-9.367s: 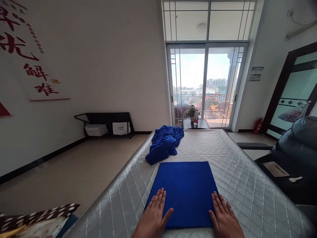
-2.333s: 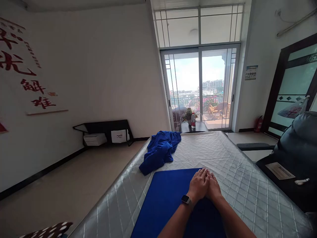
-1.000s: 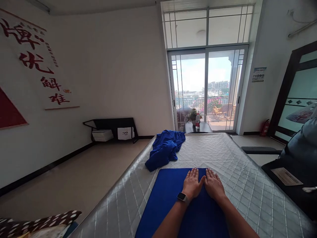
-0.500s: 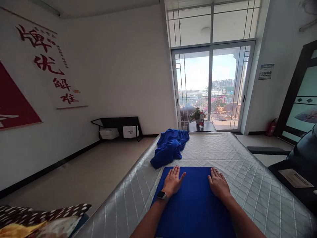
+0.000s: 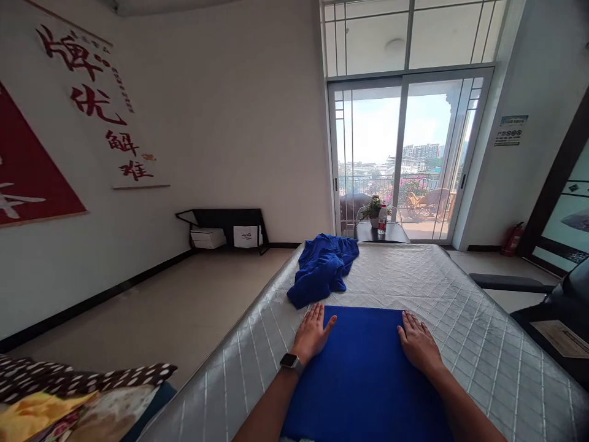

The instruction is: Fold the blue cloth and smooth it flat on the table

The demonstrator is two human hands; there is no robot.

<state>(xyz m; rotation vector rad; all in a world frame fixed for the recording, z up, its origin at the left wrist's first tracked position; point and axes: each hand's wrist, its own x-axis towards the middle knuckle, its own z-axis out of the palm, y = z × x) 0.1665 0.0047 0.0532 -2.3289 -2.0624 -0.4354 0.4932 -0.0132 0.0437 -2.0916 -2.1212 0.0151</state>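
Smoothing: folded blue towel [image 5: 363,368] lies flat at near end of the mattress [image 5: 460,319].
Left hand [image 5: 313,334]: fingers spread, palm down on towel's far-left corner.
Right hand [image 5: 418,344]: spread flat, far-right corner.
Far: crumpled blue towel [image 5: 323,267], apart.
Next, likely: even pressure out to the edges.

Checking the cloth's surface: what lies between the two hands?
Only bare folded blue cloth lies between left hand and right hand, in the head view.
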